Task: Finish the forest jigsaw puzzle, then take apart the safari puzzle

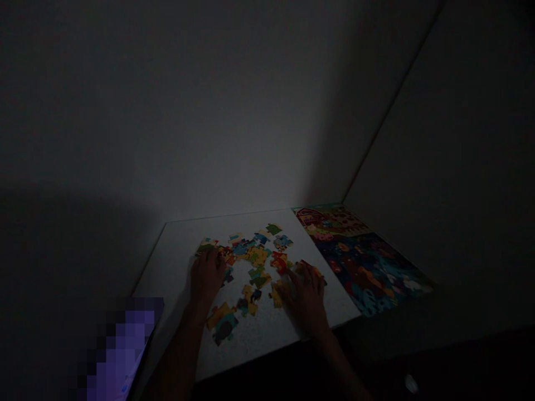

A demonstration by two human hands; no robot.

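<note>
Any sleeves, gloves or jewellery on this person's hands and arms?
The left hand and right hand are ungloved, and no sleeve shows on either side up to the picture's lower edge. The light is too dim to tell a ring or watch.

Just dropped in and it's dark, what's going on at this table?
A person has loose jigsaw pieces scattered on a white board. The left hand rests on pieces at the pile's left edge, the right hand at its right. A colourful picture sheet lies right of the board. Too dark to tell whether either hand grips a piece.
</note>
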